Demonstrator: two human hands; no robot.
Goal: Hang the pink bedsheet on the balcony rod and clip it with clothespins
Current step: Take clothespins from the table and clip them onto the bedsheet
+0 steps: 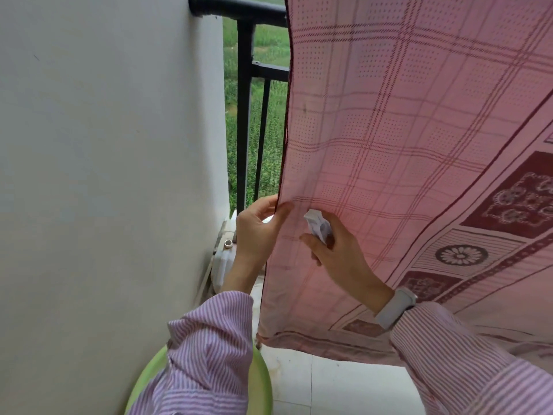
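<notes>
My left hand (257,229) pinches the left edge of the pink bedsheet (404,139) between thumb and fingers, low on the hanging cloth. My right hand (338,256) grips a white clothespin (318,226), held just beside the left hand and against the sheet's face (whether its jaws are parted I cannot tell). The sheet hangs over the black balcony rod (236,9), near the rod's left end where it meets the white wall (104,145), and its bottom hem trails on the tiled floor (344,387). A green basin (263,381) sits below my left sleeve (209,339), and a grey wristband (395,308) wraps my right wrist.
</notes>
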